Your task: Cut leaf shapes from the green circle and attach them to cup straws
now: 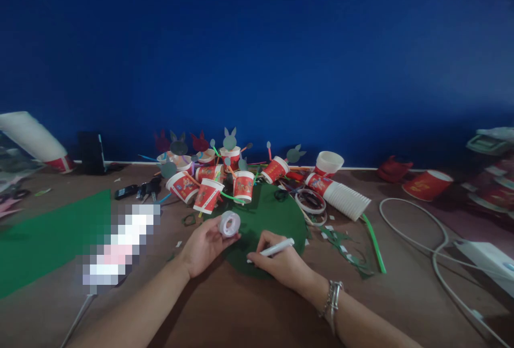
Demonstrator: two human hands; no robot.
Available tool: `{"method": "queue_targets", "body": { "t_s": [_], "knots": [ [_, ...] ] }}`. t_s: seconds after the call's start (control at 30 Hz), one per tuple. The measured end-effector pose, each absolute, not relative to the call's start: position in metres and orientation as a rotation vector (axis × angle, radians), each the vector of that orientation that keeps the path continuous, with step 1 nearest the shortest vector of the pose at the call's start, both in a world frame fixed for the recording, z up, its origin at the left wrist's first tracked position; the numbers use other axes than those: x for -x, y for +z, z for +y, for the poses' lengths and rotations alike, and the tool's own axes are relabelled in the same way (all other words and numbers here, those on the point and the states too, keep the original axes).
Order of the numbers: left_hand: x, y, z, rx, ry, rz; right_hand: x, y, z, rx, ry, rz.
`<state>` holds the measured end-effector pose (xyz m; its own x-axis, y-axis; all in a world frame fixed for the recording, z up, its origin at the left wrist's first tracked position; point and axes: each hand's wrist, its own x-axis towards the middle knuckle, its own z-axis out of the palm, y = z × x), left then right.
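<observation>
Had a clear ring-shaped tape roll [235, 230] in my half-curled left hand [204, 246], a white pen [278, 248] pinched in my right hand [286, 269], over round dark-green paper [275, 219], twelve o'clock. Red animal-headed paper cups [230, 158], eleven, looked done; nested red-and-white paper cups [341, 197], one, headless, likely remained. Pen lines: couldn't tell.

Dim light, blurred side edges, and 1 bright, pixelated patch [124, 243] left.

Brown table [201, 316]: round green sheet [277, 217], keys [149, 191], stacked cups [347, 198], cable [434, 262].
</observation>
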<state>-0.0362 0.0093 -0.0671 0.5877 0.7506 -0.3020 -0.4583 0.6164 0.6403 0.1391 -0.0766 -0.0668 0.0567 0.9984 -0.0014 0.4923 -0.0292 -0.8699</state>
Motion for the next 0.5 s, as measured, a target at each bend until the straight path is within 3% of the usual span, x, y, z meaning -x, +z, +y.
{"method": "queue_targets", "body": {
  "t_s": [0.27,0.5],
  "knots": [
    [0.0358,-0.0636,0.0080,-0.562,0.741,0.585,-0.1400,-0.0699,-0.0774,1.629,0.838,-1.529],
    [0.0357,-0.0641,0.0079,-0.553,0.749,0.610,-0.1398,-0.0727,-0.0753,1.598,1.002,-1.341]
  ]
}}
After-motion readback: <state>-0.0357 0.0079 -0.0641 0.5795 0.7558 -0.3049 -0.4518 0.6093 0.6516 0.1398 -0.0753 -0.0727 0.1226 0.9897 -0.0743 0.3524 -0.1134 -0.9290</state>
